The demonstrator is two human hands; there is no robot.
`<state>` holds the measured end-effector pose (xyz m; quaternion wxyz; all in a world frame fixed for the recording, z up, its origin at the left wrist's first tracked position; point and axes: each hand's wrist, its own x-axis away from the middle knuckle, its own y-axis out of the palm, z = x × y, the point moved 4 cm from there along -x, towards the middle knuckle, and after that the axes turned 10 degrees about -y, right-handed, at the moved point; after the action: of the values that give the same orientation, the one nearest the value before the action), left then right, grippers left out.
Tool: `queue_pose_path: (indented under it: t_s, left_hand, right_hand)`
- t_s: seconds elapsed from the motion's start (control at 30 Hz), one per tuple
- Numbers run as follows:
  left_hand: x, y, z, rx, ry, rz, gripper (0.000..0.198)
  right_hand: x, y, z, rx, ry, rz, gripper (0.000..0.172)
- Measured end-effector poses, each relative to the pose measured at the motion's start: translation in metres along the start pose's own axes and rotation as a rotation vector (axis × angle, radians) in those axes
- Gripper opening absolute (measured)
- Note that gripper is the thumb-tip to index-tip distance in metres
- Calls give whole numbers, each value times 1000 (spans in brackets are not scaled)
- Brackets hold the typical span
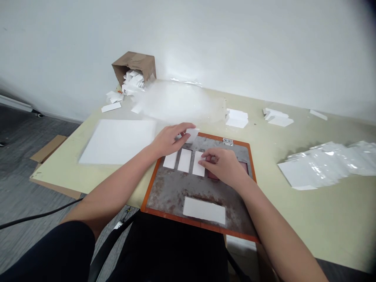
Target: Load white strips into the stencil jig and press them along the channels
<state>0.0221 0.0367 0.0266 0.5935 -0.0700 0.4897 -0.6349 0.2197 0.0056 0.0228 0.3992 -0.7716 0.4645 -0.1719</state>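
My left hand pinches a small white card between thumb and fingertips, just above the far edge of a grey plate with an orange frame. My right hand rests its fingertips at the right side of a white card lying in a slot; its fingers are bent, and whether they grip the card I cannot tell. Two more white cards lie in slots to the left. A reddish recess shows partly under my right hand. A wider white strip lies near the plate's front edge.
A cardboard box full of white pieces lies at the back left. A white sheet is left of the plate. Small white stacks stand behind it. Several clear-wrapped white packs fan out at right. A metal hinge sits on the frame.
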Motion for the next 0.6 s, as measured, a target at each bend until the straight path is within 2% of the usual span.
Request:
queue_pose_path:
  t_s: [0.6]
  left_hand:
    - [1,1,-3,22,12,11,27]
  right_hand:
    - [0,1,1,-20,42,-20,9]
